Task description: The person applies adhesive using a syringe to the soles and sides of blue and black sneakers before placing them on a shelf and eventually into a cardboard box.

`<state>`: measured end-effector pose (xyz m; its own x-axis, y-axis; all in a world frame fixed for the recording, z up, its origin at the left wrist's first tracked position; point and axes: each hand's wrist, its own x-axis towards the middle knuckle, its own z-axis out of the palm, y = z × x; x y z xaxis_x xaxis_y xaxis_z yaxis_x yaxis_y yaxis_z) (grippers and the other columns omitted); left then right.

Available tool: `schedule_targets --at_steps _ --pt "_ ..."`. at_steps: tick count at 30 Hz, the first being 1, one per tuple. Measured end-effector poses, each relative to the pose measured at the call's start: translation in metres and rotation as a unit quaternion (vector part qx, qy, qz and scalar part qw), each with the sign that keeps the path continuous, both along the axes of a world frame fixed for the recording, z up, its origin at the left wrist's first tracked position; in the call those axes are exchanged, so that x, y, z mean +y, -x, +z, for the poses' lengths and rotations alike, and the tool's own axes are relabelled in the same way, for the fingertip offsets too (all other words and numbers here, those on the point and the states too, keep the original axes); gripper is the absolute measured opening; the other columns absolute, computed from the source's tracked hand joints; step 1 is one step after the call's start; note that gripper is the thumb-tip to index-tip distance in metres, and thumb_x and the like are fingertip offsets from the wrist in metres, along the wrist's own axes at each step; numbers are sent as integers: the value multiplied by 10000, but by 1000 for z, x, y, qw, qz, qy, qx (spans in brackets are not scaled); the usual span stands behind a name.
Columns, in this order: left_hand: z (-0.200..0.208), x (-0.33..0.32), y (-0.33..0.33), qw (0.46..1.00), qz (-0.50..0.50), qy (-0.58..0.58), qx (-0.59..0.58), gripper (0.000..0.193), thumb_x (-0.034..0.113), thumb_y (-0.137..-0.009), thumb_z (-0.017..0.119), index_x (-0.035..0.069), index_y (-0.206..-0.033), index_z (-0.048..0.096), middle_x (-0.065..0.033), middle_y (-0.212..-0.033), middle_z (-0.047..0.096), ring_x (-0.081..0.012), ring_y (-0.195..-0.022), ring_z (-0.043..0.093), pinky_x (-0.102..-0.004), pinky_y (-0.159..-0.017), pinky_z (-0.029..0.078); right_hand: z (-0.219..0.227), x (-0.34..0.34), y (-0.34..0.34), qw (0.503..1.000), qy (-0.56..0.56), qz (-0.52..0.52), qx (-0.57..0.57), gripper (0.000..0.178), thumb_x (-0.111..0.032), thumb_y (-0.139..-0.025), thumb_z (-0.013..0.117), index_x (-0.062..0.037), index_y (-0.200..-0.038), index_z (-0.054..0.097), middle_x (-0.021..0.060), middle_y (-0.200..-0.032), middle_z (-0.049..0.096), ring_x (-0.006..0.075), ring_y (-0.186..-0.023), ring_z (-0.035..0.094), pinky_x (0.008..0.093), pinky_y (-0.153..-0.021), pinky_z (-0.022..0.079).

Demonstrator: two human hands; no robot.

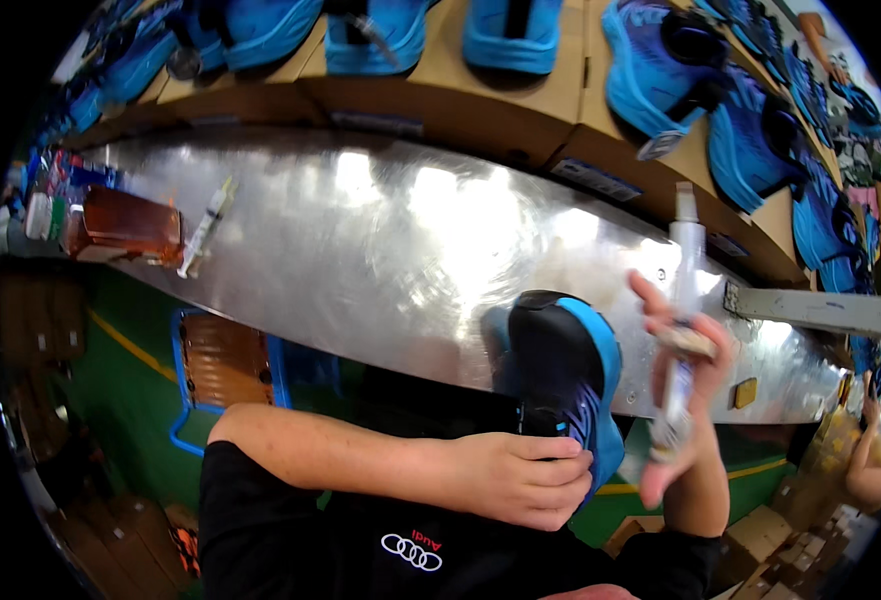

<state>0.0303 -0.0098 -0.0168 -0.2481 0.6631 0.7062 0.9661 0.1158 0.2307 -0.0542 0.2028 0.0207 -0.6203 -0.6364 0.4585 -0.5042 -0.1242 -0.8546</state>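
Observation:
A blue, black and purple sports shoe (592, 385) stands at the near edge of the metal table, toe pointing away from me. My left hand (530, 480) is closed around its heel end; the shoe's opening is mostly hidden behind my hand and forearm. Just right of the shoe, my right hand (705, 365) grips a clear plastic syringe (688, 250) held roughly upright in the picture, tip toward the far side. Motion smears the fingers and the plunger end. The syringe is apart from the shoe.
Cardboard boxes (440, 110) topped with blue shoes (510, 40) line the table's far side. At left lie another syringe (207, 228) and a container of amber liquid (130, 225). A grey metal bar (820, 308) juts in at right, near a small yellowish block (745, 393). A blue-framed stool (182, 385) stands below.

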Motion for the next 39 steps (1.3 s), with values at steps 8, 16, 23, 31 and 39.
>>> schedule_targets --at_steps 8,16,23,31,39 --pt "52 -19 21 990 -19 126 -56 283 128 -796 584 54 -1069 569 -114 -1139 585 -295 -1095 567 -406 -948 446 4 59 -57 996 -30 -72 -34 1285 -582 -509 881 -49 -1413 141 186 -1268 389 337 -1191 496 444 -983 375" --pt "209 44 118 979 65 25 191 422 27 -698 742 45 -1096 599 -145 -1140 644 -320 -1079 593 -477 -949 446 -15 128 -145 958 50 -279 -41 1242 -530 -521 903 -21 -1401 188 151 -1249 351 277 -1172 429 411 -1010 334" --pt "242 211 290 949 100 167 250 581 -109 -676 654 98 -1215 589 -102 -1192 609 -307 -1142 556 -369 -977 464 -69 130 -146 964 98 -237 -72 1202 -534 -507 905 -40 -1383 246 161 -1221 406 261 -1100 445 384 -976 350" --pt "190 245 345 965 181 127 -140 572 175 -673 732 166 -1229 604 -151 -1252 583 -312 -1137 564 -375 -955 470 -79 164 -157 959 88 -251 -95 1205 -529 -481 914 -44 -1376 269 171 -1232 395 265 -1094 450 392 -966 363" --pt "131 68 351 902 350 177 -180 651 430 -622 768 113 -1180 656 -169 -1138 660 -301 -1047 633 -394 -919 492 -88 149 -153 962 135 -215 -102 1213 -609 -492 873 -55 -1379 258 181 -1190 437 283 -1054 474 415 -943 368"
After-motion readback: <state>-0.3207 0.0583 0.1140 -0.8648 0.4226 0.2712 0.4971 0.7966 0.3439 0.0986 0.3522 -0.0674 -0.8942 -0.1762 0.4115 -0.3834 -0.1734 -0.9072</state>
